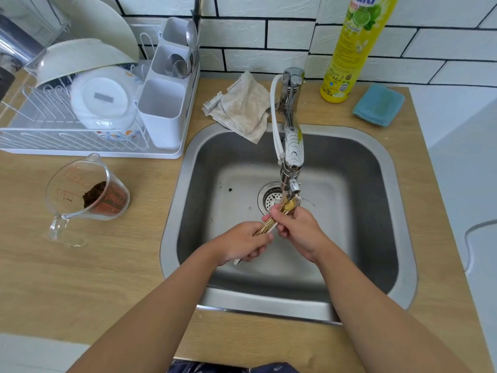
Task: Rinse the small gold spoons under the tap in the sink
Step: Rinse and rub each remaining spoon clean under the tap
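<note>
A bunch of small gold spoons (269, 224) is held over the steel sink (188, 168), bowls up under the chrome tap's (292, 146) spout beside the drain (270, 199). My left hand (242, 244) grips the handle ends of the bunch. My right hand (297, 232) pinches the spoons nearer their bowls, just below the spout. A thin stream of water seems to fall on the bowls. A white tip pokes out under my left hand.
A white dish rack (88, 103) with plates, a bowl and a cutlery holder stands at the back left. A glass measuring jug (86, 195) with brown grounds lies left of the sink. A beige cloth (242, 106), yellow detergent bottle (352, 49) and blue sponge (377, 105) sit behind it.
</note>
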`<state>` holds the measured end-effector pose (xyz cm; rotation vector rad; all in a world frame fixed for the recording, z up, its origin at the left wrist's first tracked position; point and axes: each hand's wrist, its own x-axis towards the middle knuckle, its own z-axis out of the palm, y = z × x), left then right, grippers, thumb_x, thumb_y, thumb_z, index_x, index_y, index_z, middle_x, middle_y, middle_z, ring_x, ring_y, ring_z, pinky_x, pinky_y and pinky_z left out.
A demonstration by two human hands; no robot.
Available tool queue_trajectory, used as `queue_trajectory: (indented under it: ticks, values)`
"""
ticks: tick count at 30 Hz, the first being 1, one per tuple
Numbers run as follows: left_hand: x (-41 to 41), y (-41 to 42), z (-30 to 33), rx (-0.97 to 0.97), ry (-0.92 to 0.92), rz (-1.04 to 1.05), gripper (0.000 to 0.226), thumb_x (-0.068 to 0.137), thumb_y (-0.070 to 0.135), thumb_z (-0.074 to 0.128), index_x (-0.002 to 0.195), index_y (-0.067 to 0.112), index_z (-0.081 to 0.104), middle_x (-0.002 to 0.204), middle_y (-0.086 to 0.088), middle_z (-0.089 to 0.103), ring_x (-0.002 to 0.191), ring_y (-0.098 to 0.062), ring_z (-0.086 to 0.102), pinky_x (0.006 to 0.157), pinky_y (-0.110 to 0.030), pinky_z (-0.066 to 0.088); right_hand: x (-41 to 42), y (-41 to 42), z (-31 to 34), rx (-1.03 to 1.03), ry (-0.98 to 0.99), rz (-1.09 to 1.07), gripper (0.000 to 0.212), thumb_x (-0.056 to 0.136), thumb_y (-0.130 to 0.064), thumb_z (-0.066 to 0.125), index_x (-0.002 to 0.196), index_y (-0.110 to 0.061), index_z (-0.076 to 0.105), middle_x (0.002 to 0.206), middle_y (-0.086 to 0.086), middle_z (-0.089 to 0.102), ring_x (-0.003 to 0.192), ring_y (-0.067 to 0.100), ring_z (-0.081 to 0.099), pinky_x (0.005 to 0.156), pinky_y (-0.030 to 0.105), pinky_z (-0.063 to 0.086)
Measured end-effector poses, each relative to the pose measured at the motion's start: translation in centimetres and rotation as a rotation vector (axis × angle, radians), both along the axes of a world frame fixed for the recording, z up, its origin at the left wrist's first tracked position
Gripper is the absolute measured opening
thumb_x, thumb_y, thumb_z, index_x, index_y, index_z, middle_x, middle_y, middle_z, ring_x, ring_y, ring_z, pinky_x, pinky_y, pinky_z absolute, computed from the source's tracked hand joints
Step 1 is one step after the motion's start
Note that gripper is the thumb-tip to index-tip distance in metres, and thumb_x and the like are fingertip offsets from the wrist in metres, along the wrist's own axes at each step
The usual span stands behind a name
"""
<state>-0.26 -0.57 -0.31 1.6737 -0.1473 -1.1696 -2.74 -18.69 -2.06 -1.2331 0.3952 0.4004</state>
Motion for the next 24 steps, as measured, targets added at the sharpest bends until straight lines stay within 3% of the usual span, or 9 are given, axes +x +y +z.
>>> queue_trajectory:
  ticks: [3,5,8,12,16,20,24]
  values:
    - [1.1,-0.7,0.4,0.03,0.04,0.285,0.045,0.084,0.057,0.06,0.093,0.013,0.066,0.089,-0.011,0.074,0.074,-0.016,0.068,0.064,-0.031,0.052,0.4,-0.7,0.1,-0.032,-0.028,-0.121,0.022,0.102,-0.019,0.064,0.088,-0.013,0.079,0.088,0.015,0.065,0.058,0.006,0.047,0.06,0.021,0.045]
    - [2.0,-1.8,0.5,0.096,0.174,0.616,0.062,0.083,0.069,0.048,0.093,0.011,0.069,0.097,-0.013,0.073,0.086,-0.024,0.069,0.082,-0.039,0.056,0.6,-1.0,0.3,-0.024,-0.042,-0.223,0.022,0.103,-0.014,0.06,0.092,-0.01,0.079,0.088,0.01,0.072,0.059,0.006,0.048,0.06,0.02,0.047]
    - [2.8,-4.2,0.4,0.098,0.353,0.886,0.059,0.094,0.062,0.038,0.089,0.009,0.064,0.087,-0.01,0.068,0.072,-0.024,0.065,0.064,-0.034,0.06,0.6,-1.6,0.4,0.008,-0.032,-0.339,0.014,0.104,-0.014,0.058,0.107,-0.002,0.066,0.085,0.002,0.079,0.056,0.003,0.05,0.058,0.017,0.05]
    - [2.5,-6.7,0.5,0.057,0.336,0.872,0.037,0.099,0.04,0.04,0.092,0.012,0.063,0.087,-0.011,0.07,0.073,-0.021,0.065,0.052,-0.031,0.057,0.5,-2.7,0.3,-0.048,-0.044,-0.391,0.012,0.104,-0.013,0.058,0.098,-0.009,0.068,0.087,-0.001,0.079,0.059,0.004,0.047,0.059,0.018,0.049]
    - [2.6,-7.5,0.2,0.158,0.024,0.679,0.026,0.094,0.026,0.038,0.082,0.016,0.06,0.078,-0.007,0.064,0.056,-0.017,0.055,0.041,-0.021,0.041,0.6,-3.1,0.2,-0.048,-0.049,-0.463,0.007,0.104,-0.01,0.058,0.101,-0.007,0.065,0.088,0.003,0.08,0.054,0.002,0.049,0.057,0.017,0.049]
    - [3.2,-7.1,0.0,0.209,-0.123,0.597,0.025,0.086,0.03,0.035,0.077,0.023,0.057,0.084,-0.007,0.064,0.067,-0.019,0.049,0.056,-0.029,0.036,0.5,-3.2,-0.1,-0.062,-0.058,-0.414,0.016,0.104,-0.011,0.058,0.109,0.001,0.066,0.078,-0.005,0.077,0.055,0.001,0.053,0.059,0.016,0.052]
    - [3.3,-5.9,-0.1,0.179,-0.017,0.491,0.021,0.083,0.027,0.046,0.078,0.02,0.065,0.08,-0.009,0.065,0.066,-0.02,0.052,0.058,-0.03,0.042,0.5,-2.8,0.0,-0.07,-0.045,-0.334,0.018,0.104,-0.014,0.058,0.108,0.0,0.07,0.082,-0.004,0.078,0.06,0.003,0.054,0.062,0.017,0.054]
